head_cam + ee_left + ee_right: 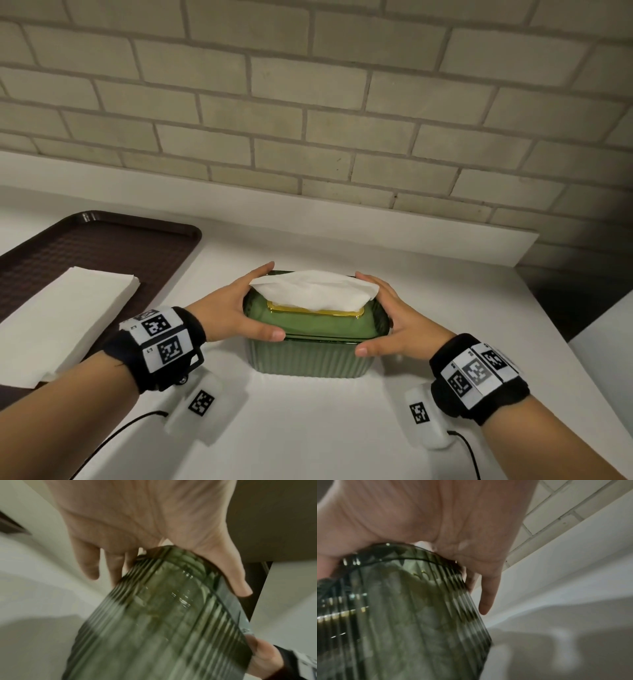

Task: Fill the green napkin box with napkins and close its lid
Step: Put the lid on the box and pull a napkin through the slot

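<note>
The left hand (222, 311) and right hand (394, 318) sit nearest the head camera, one clamped on each short end of the box (308, 353), thumbs on the near edge and fingers wrapped round the far side. The box stands upright on the white counter (342, 428), about midway along it, with the brick wall (308, 85) well behind. Its lid (318, 323) looks seated all round the rim, and one napkin (315, 287) fans up through the gold-edged slot (356, 313).

By my reading the filling is over and the step in hand is pressing the lid home. To do it well, I would squeeze down evenly at both ends at once, so that neither corner rides up, and keep the thumbs low on the seam where a catch would click. The raised napkin should stay free of the palms; pinching it under the rim would leave the lid proud.

A stack of spare napkins (65, 318) lies partly on the brown tray (102, 240) to the left, well apart from the box.

The head view alone shows the lid top, the slot, the tray and the stack. The left wrist view shows the ribbed side wall (154, 615) close up, with the left thumb (240, 585) lying along the rim; the right wrist view gives the other end wall (402, 615) under the palm, blurred, and the little finger (486, 601) hanging clear of the ribs, which the head camera cannot see.
</note>
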The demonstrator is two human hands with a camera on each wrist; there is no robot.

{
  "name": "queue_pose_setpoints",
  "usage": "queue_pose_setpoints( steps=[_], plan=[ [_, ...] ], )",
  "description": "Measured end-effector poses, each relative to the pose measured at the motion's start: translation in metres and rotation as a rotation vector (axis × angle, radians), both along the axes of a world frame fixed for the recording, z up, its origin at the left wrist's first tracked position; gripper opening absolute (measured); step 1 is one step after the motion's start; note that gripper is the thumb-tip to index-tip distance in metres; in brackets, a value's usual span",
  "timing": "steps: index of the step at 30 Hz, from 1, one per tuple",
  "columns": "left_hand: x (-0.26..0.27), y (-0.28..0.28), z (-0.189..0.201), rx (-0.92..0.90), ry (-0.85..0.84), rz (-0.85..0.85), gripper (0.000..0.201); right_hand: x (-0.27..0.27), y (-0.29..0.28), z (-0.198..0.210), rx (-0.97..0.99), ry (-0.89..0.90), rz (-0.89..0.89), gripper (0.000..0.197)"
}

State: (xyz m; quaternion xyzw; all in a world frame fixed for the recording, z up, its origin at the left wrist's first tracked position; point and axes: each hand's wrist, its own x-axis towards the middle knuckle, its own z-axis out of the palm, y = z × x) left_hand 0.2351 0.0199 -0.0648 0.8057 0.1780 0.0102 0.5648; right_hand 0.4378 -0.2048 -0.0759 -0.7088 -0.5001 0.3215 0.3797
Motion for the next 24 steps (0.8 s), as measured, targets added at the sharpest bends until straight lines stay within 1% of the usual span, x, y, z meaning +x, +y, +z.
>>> queue_pose_setpoints(
  steps=[2,4,5,6,7,8,9,10,11,12,13,14,17,24],
  plan=[
    [0.0,-0.001,0.002,0.04,0.043,0.022,0.152,-0.002,-0.001,0.004,-0.016,0.009,0.002,0.1],
    [-0.002,-0.003,-0.001,0.061,0.049,0.101,0.156,-0.008,-0.004,0.004,0.012,0.069,-0.008,0.097],
    [-0.004,-0.006,-0.002,0.054,0.041,0.144,0.158,-0.011,-0.006,0.002,0.036,0.121,-0.024,0.101],
    [-0.006,-0.01,-0.004,0.035,0.025,0.165,0.157,-0.015,-0.008,-0.002,0.061,0.174,-0.055,0.11],
    [-0.007,-0.013,-0.008,0.001,-0.017,0.153,0.149,-0.02,-0.009,-0.006,0.078,0.221,-0.107,0.119],
    [-0.007,-0.018,-0.01,-0.046,-0.086,0.117,0.133,-0.026,-0.01,-0.008,0.095,0.258,-0.161,0.124],
    [-0.007,-0.024,-0.012,-0.086,-0.14,0.084,0.114,-0.032,-0.01,-0.01,0.123,0.286,-0.195,0.12],
    [-0.008,-0.029,-0.012,-0.115,-0.17,0.068,0.1,-0.036,-0.009,-0.013,0.16,0.306,-0.201,0.106],
    [-0.008,-0.032,-0.014,-0.134,-0.188,0.068,0.09,-0.04,-0.008,-0.013,0.193,0.321,-0.193,0.089],
    [-0.008,-0.033,-0.015,-0.144,-0.201,0.069,0.085,-0.045,-0.007,-0.012,0.214,0.334,-0.184,0.074],
    [-0.008,-0.033,-0.016,-0.145,-0.214,0.066,0.083,-0.048,-0.007,-0.011,0.227,0.348,-0.177,0.065],
    [-0.007,-0.032,-0.017,-0.143,-0.22,0.062,0.082,-0.05,-0.006,-0.01,0.239,0.358,-0.175,0.061],
    [-0.003,-0.027,-0.013,-0.143,-0.209,0.051,0.08,-0.048,-0.004,-0.01,0.259,0.374,-0.187,0.06],
    [0.028,-0.004,0.0,-0.12,-0.212,0.049,0.062,-0.025,0.016,-0.004,0.29,0.367,-0.228,0.064]
  ],
)
